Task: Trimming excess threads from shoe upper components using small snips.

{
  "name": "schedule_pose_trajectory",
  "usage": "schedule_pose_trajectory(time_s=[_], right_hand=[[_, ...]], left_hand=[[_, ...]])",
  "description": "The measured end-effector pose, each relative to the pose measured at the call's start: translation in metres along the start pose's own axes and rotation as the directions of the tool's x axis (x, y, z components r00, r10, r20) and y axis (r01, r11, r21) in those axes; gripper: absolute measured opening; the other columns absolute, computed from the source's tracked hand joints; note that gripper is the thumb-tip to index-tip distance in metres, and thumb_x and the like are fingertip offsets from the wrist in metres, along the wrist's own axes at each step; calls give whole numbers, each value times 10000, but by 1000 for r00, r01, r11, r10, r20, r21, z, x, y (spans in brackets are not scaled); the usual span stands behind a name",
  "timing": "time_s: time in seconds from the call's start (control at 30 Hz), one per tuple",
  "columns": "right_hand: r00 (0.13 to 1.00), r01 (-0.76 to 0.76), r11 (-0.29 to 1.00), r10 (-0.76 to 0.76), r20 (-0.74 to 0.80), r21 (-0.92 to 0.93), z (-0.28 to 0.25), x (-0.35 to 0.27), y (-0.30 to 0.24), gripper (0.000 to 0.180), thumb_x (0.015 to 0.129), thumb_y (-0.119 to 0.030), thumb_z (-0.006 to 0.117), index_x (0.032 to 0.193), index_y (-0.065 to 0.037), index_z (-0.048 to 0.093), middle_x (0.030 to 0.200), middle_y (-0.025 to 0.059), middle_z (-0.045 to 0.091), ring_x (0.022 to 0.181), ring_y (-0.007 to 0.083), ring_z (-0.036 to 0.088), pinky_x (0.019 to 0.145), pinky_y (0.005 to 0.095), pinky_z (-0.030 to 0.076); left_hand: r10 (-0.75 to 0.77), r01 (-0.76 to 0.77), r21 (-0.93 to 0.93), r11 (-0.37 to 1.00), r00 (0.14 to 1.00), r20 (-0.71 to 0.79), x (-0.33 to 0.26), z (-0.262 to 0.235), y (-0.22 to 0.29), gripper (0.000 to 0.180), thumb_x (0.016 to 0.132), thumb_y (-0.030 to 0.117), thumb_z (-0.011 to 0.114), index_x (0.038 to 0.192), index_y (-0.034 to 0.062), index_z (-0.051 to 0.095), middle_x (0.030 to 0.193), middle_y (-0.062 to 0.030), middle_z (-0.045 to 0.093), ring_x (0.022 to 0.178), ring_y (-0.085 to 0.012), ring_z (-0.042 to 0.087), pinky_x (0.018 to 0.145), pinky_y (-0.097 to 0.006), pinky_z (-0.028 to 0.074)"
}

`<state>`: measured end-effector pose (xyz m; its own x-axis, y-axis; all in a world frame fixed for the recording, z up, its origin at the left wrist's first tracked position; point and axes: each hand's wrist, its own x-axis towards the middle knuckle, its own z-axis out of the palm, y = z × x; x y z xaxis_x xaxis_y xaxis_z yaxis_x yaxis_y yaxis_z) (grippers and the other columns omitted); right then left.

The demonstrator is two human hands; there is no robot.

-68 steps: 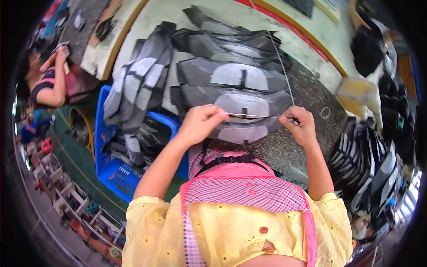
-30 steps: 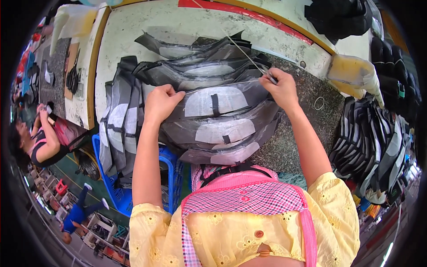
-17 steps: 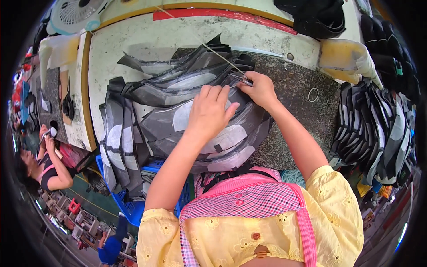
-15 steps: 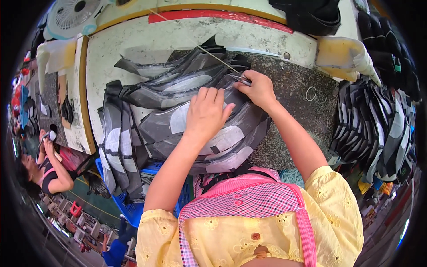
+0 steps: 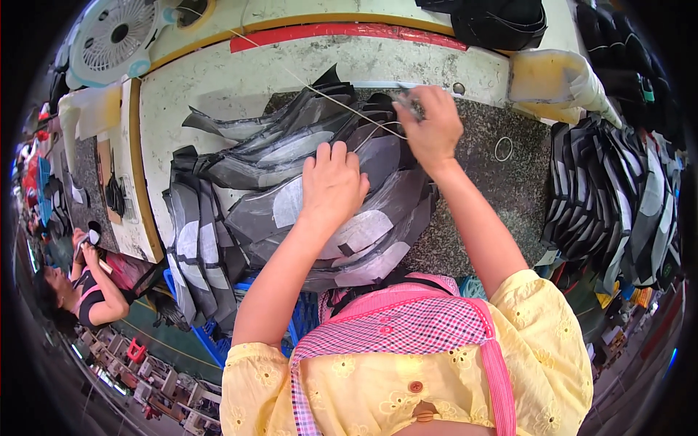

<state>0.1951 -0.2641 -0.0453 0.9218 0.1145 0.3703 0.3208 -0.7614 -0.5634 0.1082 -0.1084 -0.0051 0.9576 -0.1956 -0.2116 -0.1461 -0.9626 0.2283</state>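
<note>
My left hand (image 5: 333, 183) lies on a fanned pile of dark grey shoe-upper-like pieces (image 5: 251, 211) with pale grey patches. Its fingers are apart and press on the top pieces. At the pile's upper right, my right hand (image 5: 434, 131) is closed around small metal thread snips (image 5: 413, 107), which motion blurs. A thin pale cord (image 5: 309, 86) runs down from the table's far left. Its end loops over the pieces, just left of my right hand. More pieces (image 5: 198, 243) hang over the front edge at the left.
Under the pile lies a speckled dark board (image 5: 476, 196) with a white ring (image 5: 504, 149) on it. Stacked pieces (image 5: 607, 200) hang at the right. A red strip (image 5: 349, 30) lines the table's back. A fan (image 5: 116, 33) stands far left; a co-worker (image 5: 98, 280) sits at the left.
My right hand has lifted up and right with the snips, away from the pieces. The cord's end now shows as a loose loop. My left hand has stayed on the pile.
</note>
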Motion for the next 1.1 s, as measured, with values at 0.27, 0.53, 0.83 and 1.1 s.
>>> schedule_pose_trajectory(time_s=[0.27, 0.53, 0.83, 1.1], right_hand=[[669, -221, 964, 260, 697, -147, -36, -30, -6, 419, 714, -326, 677, 1030, -127, 488, 816, 88, 632, 757, 304, 624, 671, 408, 474], [703, -297, 947, 304, 642, -123, -23, -25, -2, 256, 722, -264, 661, 907, -101, 592, 846, 88, 642, 820, 276, 618, 710, 381, 468], [716, -315, 948, 265, 645, -40, -15, -32, 9, 262, 715, -278, 665, 911, -112, 615, 859, 73, 652, 818, 251, 623, 724, 369, 467], [684, -339, 940, 273, 677, -36, -16, -31, 13, 276, 702, -282, 669, 922, -120, 625, 860, 68, 657, 826, 248, 626, 731, 362, 471]], left_hand=[[-2, 2, -17, 1000, 1000, -5, -2, 1, -4, 231, 725, 233, 636, 870, 54, 609, 887, -67, 502, 911, -244, 472, 717, -375, 423], [-8, 6, -20, 1000, 997, -78, -5, 6, -2, 222, 723, 236, 638, 853, 59, 604, 881, -60, 498, 898, -238, 467, 714, -371, 399], [-4, 2, -22, 1000, 996, -94, -5, 6, -3, 223, 721, 241, 636, 856, 67, 604, 881, -54, 499, 893, -235, 469, 704, -370, 398], [-5, 5, -7, 1000, 996, -92, -6, 6, -2, 231, 720, 240, 636, 868, 65, 606, 876, -53, 499, 883, -234, 472, 696, -365, 397]])
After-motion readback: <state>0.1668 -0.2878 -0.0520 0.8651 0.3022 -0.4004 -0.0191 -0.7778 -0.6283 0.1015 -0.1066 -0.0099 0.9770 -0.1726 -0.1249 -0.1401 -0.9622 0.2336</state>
